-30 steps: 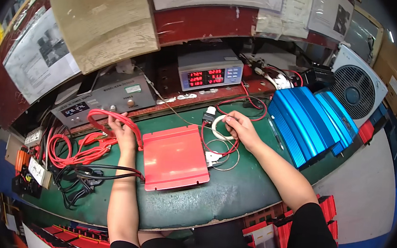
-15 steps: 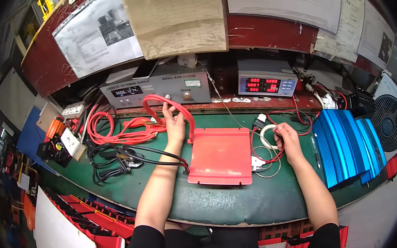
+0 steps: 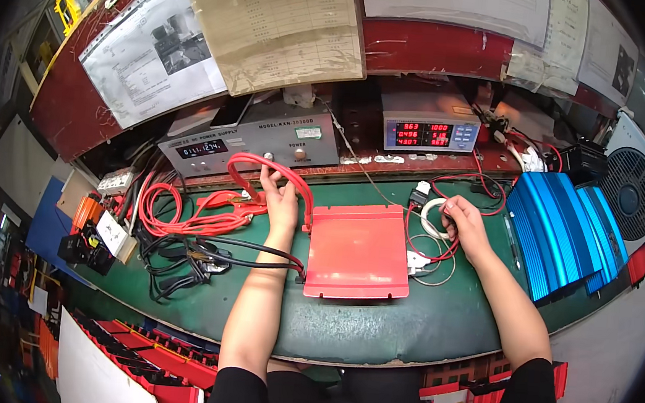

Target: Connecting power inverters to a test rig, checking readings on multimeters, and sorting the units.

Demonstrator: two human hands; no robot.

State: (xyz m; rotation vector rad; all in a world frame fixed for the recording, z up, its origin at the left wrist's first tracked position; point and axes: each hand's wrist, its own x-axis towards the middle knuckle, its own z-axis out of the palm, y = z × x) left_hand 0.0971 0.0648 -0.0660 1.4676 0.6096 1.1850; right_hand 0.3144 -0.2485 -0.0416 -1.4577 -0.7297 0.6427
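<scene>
A red metal box (image 3: 356, 250) lies on the green mat. At its left side a thick red cable (image 3: 243, 158) arches up over the mat toward a red clamp (image 3: 247, 208). My left hand (image 3: 282, 204) is raised under this arch, fingers stretched up and apart, fingertips at the cable; whether they press on it is unclear. Beyond the box's right side, my right hand (image 3: 466, 228) is closed on a white cable loop (image 3: 430, 220), its fingertips partly hidden. Near it are a black-and-white plug (image 3: 420, 193) and a white connector (image 3: 416, 262) beside the box.
Behind stand a grey power supply (image 3: 251, 140) and a meter with red digits (image 3: 432, 127). Red cables (image 3: 154, 214) and black leads (image 3: 179, 262) lie left. Blue finned housings (image 3: 554, 233) and a fan (image 3: 630, 194) stand right. Papers (image 3: 276, 28) hang above.
The meter's red digits have changed from mostly zeros to higher readings, and the power supply's display has changed too. Both hands stay nearly in place; the whole view has shifted slightly.
</scene>
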